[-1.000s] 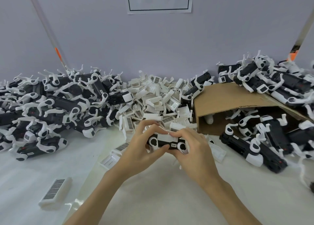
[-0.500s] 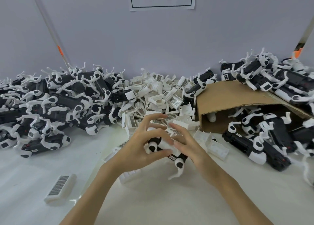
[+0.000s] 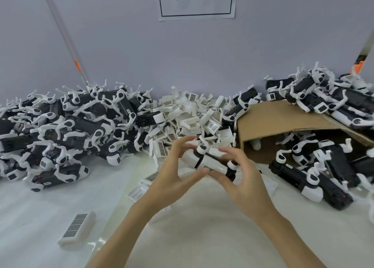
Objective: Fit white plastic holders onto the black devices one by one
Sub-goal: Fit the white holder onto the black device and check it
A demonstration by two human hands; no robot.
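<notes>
On the white table point(image 3: 50, 207), between heaps of parts, both hands have turned the black device point(image 3: 210, 162) end-up since a second ago; left hand point(image 3: 172, 178) and right hand point(image 3: 240, 178) pinch it, its white plastic holder point(image 3: 191, 157) apparently seated

A black device point(image 3: 212, 161), tilted, wears a white plastic holder point(image 3: 190, 158) above the table.

Two slim bare forearms reach in from the lower edge, with no sleeve visible on either. The left hand point(image 3: 172, 178) and right hand point(image 3: 240, 178) are ungloved, with long slender fingers and short plain nails.
</notes>
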